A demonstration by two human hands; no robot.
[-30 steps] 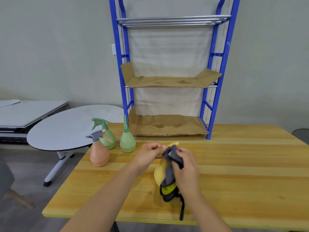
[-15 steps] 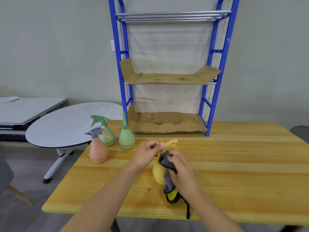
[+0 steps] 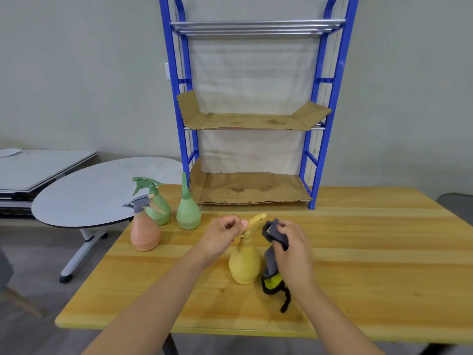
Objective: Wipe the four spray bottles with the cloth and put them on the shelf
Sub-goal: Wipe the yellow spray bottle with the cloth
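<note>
The left hand (image 3: pixel 223 233) covers the back of the yellow bottle's (image 3: pixel 244 265) spray head, so how the fingers sit on the trigger cannot be told. The right hand (image 3: pixel 291 249) hides the middle of the grey cloth (image 3: pixel 272 265); whether the cloth touches the bottle's side is unclear. The peach bottle (image 3: pixel 144 233) stands in front of the green trigger bottle (image 3: pixel 156 204) and blocks its lower left. The blue shelf (image 3: pixel 330 124) runs off the top edge, and the counter (image 3: pixel 384 252) off the right and bottom edges. Both forearms leave the frame at the bottom. A grey shape at the far right edge is too cropped to identify.
</note>
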